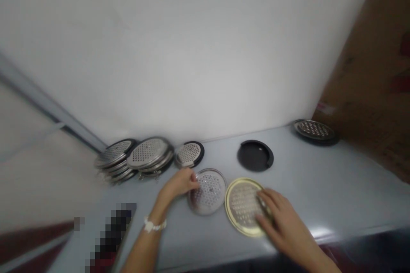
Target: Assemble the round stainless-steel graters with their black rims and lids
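My left hand [178, 186] rests at the left edge of a silver perforated metal disc [209, 192] lying flat on the grey table [320, 187]; its fingers curl on the disc's rim. My right hand [278, 219] lies with fingers stretched flat over the right side of a gold-rimmed perforated disc [241, 204], which sits beside the silver one. A bracelet is on my left wrist.
Two stacks of perforated discs [134, 158] lean at the back left, with one disc on a black ring [189, 154] next to them. A black round holder [255, 155] lies behind the gold disc. Another disc [314, 130] sits far right by a brown board.
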Available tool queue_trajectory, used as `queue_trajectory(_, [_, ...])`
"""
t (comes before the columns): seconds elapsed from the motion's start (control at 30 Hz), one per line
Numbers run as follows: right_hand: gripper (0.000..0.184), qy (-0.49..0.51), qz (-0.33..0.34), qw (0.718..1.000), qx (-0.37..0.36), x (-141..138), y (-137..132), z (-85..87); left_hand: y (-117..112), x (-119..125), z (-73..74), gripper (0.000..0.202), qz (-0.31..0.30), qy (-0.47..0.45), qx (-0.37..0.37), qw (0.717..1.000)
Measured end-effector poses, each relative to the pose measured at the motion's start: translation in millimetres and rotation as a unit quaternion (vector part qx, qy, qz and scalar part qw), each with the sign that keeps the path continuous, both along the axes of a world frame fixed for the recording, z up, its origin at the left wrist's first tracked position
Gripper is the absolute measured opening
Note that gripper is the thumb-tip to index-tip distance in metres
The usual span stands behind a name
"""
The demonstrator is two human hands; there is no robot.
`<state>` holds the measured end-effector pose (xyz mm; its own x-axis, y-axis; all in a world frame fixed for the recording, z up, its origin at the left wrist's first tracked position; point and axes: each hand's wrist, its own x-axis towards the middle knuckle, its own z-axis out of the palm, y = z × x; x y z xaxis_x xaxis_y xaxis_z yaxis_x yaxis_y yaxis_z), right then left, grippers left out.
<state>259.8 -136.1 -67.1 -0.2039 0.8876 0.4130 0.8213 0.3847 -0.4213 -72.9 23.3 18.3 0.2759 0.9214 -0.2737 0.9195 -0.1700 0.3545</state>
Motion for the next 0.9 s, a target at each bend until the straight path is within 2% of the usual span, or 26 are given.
queue_trajectory(0.1, [0.049, 0.010, 0.002, 1.000, 0.002, 1, 0, -3.4, -3, -7, -0.5, 0.015, 0.018, -0.026, 0.010, 0.999])
queue_trajectory(0.23, [0.049, 0.023, 0.004, 1.000, 0.006, 2, 1, -5.5, -19, -14, 1.1, 0.021, 0.044, -0.055, 0.030, 0.997])
queue_trajectory(0.4, [0.049, 0.023, 0.004, 0.999, 0.032, 2, 2, -4.8, -36, -15, 4.9, 0.025, 0.049, -0.030, -0.010, 0.998])
queue_trajectory(0.53, [0.051, 0.004, 0.012, 0.998, 0.063, 4, 3, -4.6, -33, -11, 6.5, 0.020, 0.060, 0.012, -0.030, 0.998])
queue_trajectory(0.9, [0.046, -0.042, 0.017, 0.986, 0.157, 7, 16, 2.3, -22, -9, 5.6, 0.016, 0.053, 0.011, -0.052, 0.997])
